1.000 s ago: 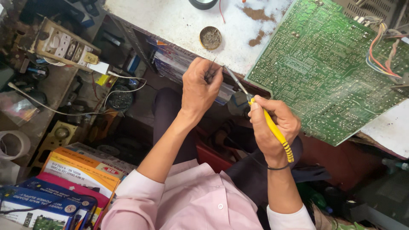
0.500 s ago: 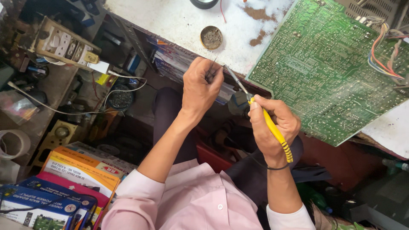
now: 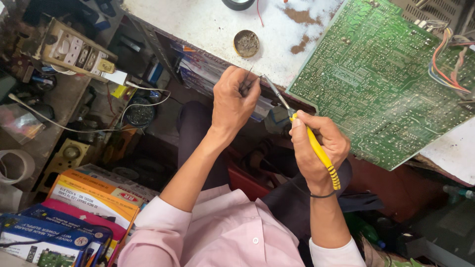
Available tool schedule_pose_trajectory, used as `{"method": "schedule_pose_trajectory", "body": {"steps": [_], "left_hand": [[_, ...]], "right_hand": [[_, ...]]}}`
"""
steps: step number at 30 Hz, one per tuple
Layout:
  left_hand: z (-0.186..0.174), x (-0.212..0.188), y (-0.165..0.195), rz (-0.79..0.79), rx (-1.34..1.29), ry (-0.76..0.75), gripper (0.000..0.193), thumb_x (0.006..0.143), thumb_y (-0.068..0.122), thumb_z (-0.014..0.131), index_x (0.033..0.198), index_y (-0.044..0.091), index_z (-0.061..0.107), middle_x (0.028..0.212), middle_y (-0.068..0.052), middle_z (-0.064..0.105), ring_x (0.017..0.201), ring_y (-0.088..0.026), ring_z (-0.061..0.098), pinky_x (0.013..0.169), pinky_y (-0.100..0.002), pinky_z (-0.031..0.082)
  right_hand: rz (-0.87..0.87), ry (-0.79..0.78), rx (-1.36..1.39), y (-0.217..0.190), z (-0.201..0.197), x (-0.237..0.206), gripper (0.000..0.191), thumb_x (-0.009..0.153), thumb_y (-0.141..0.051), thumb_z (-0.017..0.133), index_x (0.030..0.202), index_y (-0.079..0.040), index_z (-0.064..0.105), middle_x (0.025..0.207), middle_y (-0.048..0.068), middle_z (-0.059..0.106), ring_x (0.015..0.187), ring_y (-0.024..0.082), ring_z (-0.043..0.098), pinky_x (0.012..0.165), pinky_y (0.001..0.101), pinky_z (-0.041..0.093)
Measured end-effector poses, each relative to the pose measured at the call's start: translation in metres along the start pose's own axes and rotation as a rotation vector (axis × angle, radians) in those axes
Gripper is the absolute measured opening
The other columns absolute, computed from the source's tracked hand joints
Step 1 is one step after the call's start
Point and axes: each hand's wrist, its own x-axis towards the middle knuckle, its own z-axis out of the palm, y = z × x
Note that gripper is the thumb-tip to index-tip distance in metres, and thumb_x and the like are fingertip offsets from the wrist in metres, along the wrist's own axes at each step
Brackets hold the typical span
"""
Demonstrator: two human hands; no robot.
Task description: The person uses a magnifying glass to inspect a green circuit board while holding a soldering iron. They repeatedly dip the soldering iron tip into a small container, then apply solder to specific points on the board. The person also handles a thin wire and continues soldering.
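Head view, single entry.

Right hand: closed in a pen grip round a yellow-handled soldering iron, metal tip aimed up and to the left, toward the other hand.

Left hand: fingers pinched shut on a small dark part, too small to identify; held just in front of the bench edge, with the iron tip meeting it or nearly so.

Beyond the left hand: round tin on the white bench top.

Right of the iron tip: large green circuit board, lying flat, overhanging the bench edge, coloured wires at its far corner.

Left of the left forearm: stacked printed boxes.

Step judged in hand: heating or tinning the pinched part. Next move calls for steady contact, fingers clear of the tip.
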Motion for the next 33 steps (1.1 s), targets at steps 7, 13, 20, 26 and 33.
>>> {"method": "schedule_pose_trajectory", "body": {"steps": [7, 13, 20, 26, 33], "left_hand": [[0.001, -0.001, -0.001, -0.018, -0.001, 0.001, 0.011, 0.087, 0.003, 0.075, 0.087, 0.002, 0.065, 0.082, -0.007, 0.060, 0.067, -0.019, 0.061, 0.062, -0.033, 0.050], [-0.004, 0.002, 0.004, 0.003, 0.013, -0.003, 0.012, 0.087, 0.004, 0.076, 0.086, 0.002, 0.064, 0.081, -0.007, 0.060, 0.067, -0.019, 0.061, 0.062, -0.033, 0.049], [-0.024, 0.039, 0.000, 0.074, 0.076, 0.101, 0.009, 0.088, 0.003, 0.076, 0.090, 0.001, 0.067, 0.085, -0.008, 0.061, 0.068, -0.020, 0.061, 0.064, -0.033, 0.048], [-0.022, 0.067, -0.007, 0.102, 0.107, 0.000, 0.008, 0.087, 0.002, 0.074, 0.093, -0.001, 0.069, 0.101, -0.013, 0.061, 0.077, -0.026, 0.064, 0.068, -0.036, 0.052], [-0.014, 0.079, -0.012, 0.138, 0.193, 0.006, 0.008, 0.085, 0.002, 0.074, 0.091, -0.001, 0.070, 0.102, -0.015, 0.061, 0.090, -0.032, 0.065, 0.077, -0.040, 0.053]], "right_hand": [[-0.039, -0.023, -0.012, 0.002, -0.001, 0.001, 0.011, 0.102, -0.003, 0.069, 0.111, 0.003, 0.072, 0.090, 0.008, 0.074, 0.080, 0.008, 0.070, 0.072, 0.0206, 0.056], [-0.041, -0.014, -0.038, 0.004, -0.002, 0.000, 0.011, 0.101, -0.002, 0.070, 0.111, 0.003, 0.072, 0.088, 0.008, 0.074, 0.078, 0.009, 0.068, 0.071, 0.0209, 0.055], [-0.008, 0.052, 0.047, 0.003, 0.002, 0.013, 0.011, 0.104, -0.003, 0.069, 0.114, 0.002, 0.071, 0.089, 0.009, 0.072, 0.076, 0.008, 0.067, 0.071, 0.0219, 0.056], [-0.016, 0.025, 0.086, 0.001, 0.021, 0.032, 0.011, 0.103, -0.003, 0.069, 0.113, 0.002, 0.071, 0.090, 0.008, 0.072, 0.075, 0.007, 0.065, 0.068, 0.0212, 0.054], [-0.006, 0.013, 0.060, 0.002, 0.036, 0.052, 0.011, 0.103, -0.004, 0.069, 0.111, 0.002, 0.071, 0.085, 0.007, 0.072, 0.071, 0.006, 0.065, 0.065, 0.0210, 0.054]]}}
